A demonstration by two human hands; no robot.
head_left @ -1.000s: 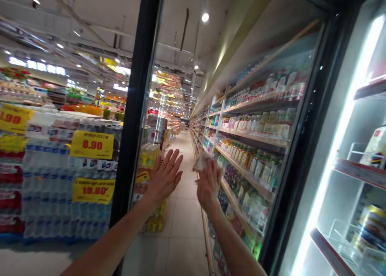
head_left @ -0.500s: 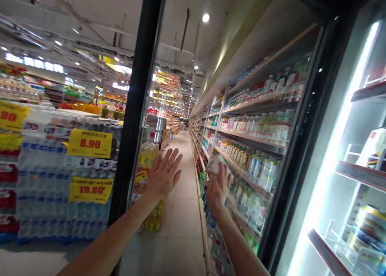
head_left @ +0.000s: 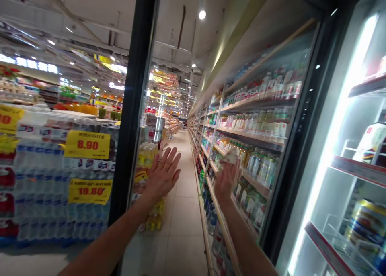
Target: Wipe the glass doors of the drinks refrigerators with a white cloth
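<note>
My right hand (head_left: 226, 183) has slid rightward with the pale cloth (head_left: 230, 158), while my left stays put. The cloth sits bunched at my right fingers, held against the glass door (head_left: 128, 107); it looks light, soft and floppy, best gripped by its bunched middle. My left hand (head_left: 163, 173) lies open, fingers spread, both forearms reaching forward and up.

Both forearms, L forearm (head_left: 120, 227) & R forearm (head_left: 241, 238), are bare & slim. L hand (head_left: 163, 174) is bare w/ 5 slender digits; R hand (head_left: 226, 180) is bare too, finer detail blurred.
</note>
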